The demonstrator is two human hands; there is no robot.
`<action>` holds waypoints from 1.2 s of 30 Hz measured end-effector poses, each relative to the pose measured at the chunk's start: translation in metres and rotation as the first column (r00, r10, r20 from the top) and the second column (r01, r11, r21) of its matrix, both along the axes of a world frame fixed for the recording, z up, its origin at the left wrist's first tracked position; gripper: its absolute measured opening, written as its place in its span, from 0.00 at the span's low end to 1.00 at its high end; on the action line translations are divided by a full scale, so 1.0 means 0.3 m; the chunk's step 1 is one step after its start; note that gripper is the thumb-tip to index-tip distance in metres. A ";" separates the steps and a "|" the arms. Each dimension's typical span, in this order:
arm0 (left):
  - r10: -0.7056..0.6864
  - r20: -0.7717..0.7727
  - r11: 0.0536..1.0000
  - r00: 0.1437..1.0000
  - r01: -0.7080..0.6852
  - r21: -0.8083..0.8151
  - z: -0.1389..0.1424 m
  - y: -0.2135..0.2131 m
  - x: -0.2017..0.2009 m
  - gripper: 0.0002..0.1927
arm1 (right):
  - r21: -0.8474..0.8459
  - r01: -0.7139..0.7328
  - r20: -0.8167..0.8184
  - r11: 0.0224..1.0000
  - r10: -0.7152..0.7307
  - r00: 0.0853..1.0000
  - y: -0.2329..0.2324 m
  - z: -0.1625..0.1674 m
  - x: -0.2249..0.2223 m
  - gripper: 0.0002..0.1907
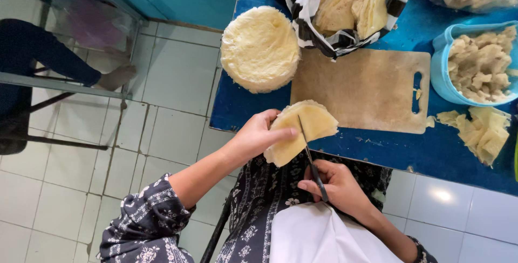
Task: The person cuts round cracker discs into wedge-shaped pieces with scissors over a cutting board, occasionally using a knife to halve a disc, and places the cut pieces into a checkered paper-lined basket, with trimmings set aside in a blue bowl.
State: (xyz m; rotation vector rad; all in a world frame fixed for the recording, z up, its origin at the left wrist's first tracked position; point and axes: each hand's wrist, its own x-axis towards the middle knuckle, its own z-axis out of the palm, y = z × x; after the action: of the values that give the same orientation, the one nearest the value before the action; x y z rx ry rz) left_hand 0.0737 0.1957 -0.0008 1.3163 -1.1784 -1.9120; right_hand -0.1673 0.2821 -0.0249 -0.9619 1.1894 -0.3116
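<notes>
My left hand (260, 136) grips a folded stack of thin pale yellow sheets (301, 129) over the front edge of the blue table (243, 101). My right hand (337, 187) holds scissors (312, 158) whose blades cut into the middle of that stack. A round pile of the same yellow sheets (260, 48) sits on the table to the upper left. A wooden cutting board (367, 87) lies bare just beyond the stack.
A black-and-white striped bag (310, 4) with folded sheets stands at the back. A blue bowl (443, 63) of cut pieces is at the right, with loose cut pieces (483, 131) beside it. A seated person's leg (54, 58) and metal chair frame are at left on the tiled floor.
</notes>
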 end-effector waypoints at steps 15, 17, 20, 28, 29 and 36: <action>-0.235 0.164 0.969 0.958 0.245 -0.043 0.016 -0.021 0.039 0.17 | -0.008 -0.157 -0.065 0.988 0.156 0.986 -0.044 0.046 0.002 0.26; -0.243 0.162 0.967 0.956 0.252 -0.038 0.011 -0.025 0.043 0.17 | -0.053 -0.177 -0.100 0.983 0.171 0.980 -0.042 0.041 0.007 0.24; -0.258 0.102 0.965 0.961 0.260 -0.013 0.000 -0.039 0.050 0.17 | -0.011 -0.130 -0.094 0.992 0.128 0.987 -0.030 0.034 0.010 0.22; -0.316 0.126 0.947 0.940 0.321 -0.023 0.011 -0.072 0.068 0.16 | -0.098 -0.124 -0.170 0.987 0.106 0.980 -0.042 0.066 0.039 0.20; -0.334 0.137 0.940 0.933 0.341 -0.033 0.016 -0.074 0.067 0.15 | -0.100 -0.140 -0.195 0.985 0.119 0.974 -0.053 0.072 0.043 0.21; -0.366 0.226 0.910 0.903 0.398 -0.117 0.015 -0.096 0.077 0.17 | -0.108 -0.145 -0.202 0.984 0.121 0.972 -0.081 0.071 0.060 0.20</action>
State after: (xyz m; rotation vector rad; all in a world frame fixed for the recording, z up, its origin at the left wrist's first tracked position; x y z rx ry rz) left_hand 0.0967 0.1670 0.0037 1.2819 -1.7683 -1.9240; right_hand -0.1493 0.2578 -0.0035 -1.1951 1.2875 -0.1869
